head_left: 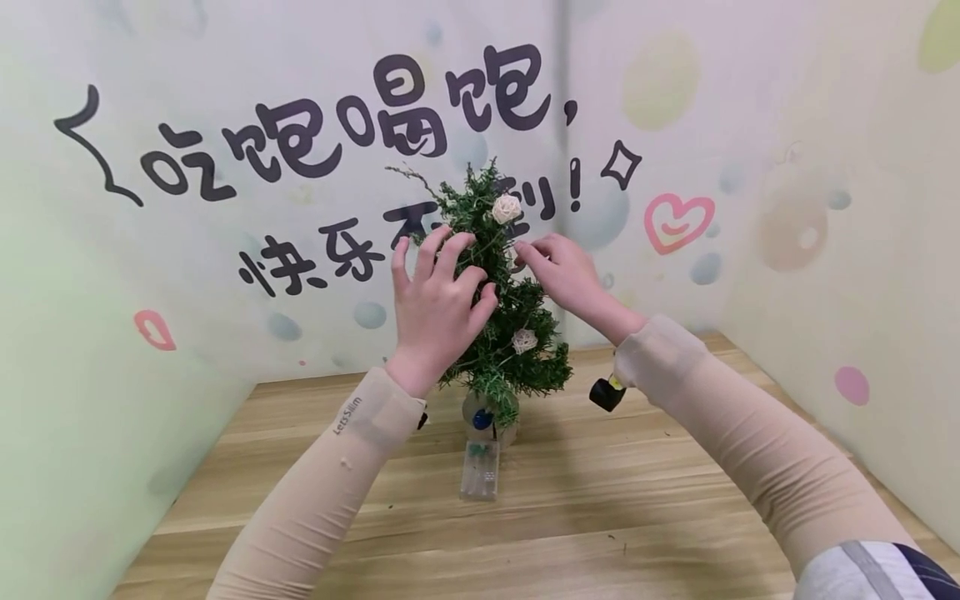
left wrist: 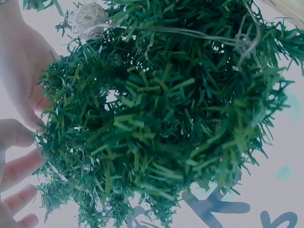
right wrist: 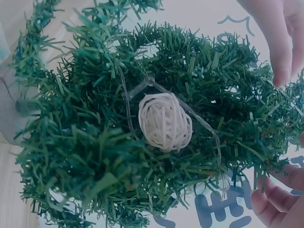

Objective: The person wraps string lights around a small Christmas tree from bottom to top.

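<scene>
A small artificial Christmas tree [head_left: 525,308] stands between the hands, its thin wire light string [right wrist: 202,121] running over the branches with pale woven balls. One ball [head_left: 506,209] sits near the top and another ball [head_left: 524,340] lower down; a ball [right wrist: 165,122] is close in the right wrist view. My left hand [head_left: 438,304] reaches over the left side, fingers spread and bent, thumb and fingertips at the upper branches. At the right side, my right hand [head_left: 561,275] has its fingers curled and pinches at the string; the contact is partly hidden by foliage.
A clear battery box [head_left: 480,471] lies on the wooden table [head_left: 622,500] in front of the tree's pale base [head_left: 506,433], which bears a blue round piece [head_left: 482,419]. Behind stands a wall [head_left: 360,50] with black lettering. Small green bits lie on the table.
</scene>
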`<action>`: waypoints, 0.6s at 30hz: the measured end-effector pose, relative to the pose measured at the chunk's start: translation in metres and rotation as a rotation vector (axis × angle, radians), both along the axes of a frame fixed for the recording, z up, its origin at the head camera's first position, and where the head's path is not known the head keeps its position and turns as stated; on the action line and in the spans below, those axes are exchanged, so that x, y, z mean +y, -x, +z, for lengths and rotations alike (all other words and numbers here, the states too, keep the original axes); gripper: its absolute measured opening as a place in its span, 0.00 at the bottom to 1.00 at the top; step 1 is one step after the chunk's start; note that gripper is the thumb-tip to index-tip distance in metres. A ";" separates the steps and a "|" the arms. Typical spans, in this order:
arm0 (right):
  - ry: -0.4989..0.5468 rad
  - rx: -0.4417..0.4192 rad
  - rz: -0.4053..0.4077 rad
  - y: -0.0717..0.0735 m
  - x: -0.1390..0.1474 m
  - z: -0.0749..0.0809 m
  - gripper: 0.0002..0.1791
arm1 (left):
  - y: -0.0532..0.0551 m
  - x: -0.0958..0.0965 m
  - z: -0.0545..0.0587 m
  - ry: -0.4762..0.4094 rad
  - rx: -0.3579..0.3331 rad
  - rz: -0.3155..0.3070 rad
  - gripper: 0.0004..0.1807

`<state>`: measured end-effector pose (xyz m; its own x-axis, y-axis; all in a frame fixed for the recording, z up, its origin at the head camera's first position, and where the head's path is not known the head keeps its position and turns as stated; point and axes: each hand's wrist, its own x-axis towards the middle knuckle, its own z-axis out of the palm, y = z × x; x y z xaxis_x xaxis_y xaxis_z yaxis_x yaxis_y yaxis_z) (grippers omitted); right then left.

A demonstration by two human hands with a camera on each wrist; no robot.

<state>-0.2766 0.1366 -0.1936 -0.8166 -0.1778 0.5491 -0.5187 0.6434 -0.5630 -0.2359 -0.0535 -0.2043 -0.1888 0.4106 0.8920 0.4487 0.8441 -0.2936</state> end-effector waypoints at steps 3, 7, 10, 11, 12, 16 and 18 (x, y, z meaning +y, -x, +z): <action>-0.002 0.006 0.004 0.004 0.001 0.001 0.17 | 0.000 -0.002 0.001 -0.004 -0.006 -0.001 0.11; -0.011 -0.019 0.018 0.014 -0.001 0.005 0.13 | 0.000 -0.003 -0.001 0.004 -0.017 0.001 0.11; -0.009 -0.080 0.040 0.023 -0.002 0.009 0.16 | 0.000 -0.002 -0.002 0.008 -0.018 0.000 0.11; -0.009 -0.101 0.046 0.027 -0.003 0.010 0.17 | 0.000 -0.003 -0.002 0.008 -0.019 0.000 0.11; -0.007 -0.126 0.054 0.030 -0.003 0.012 0.18 | -0.001 -0.003 -0.002 0.007 -0.021 0.002 0.10; 0.053 -0.246 0.106 0.040 -0.007 0.015 0.19 | -0.001 -0.003 -0.001 0.009 -0.031 0.019 0.09; 0.078 -0.286 0.128 0.042 -0.009 0.017 0.18 | -0.001 -0.004 -0.001 0.015 -0.039 0.035 0.09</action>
<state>-0.3181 0.1273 -0.1768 -0.9135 -0.2553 0.3167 -0.4062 0.5321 -0.7429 -0.2347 -0.0578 -0.2054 -0.2377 0.4168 0.8774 0.4305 0.8549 -0.2894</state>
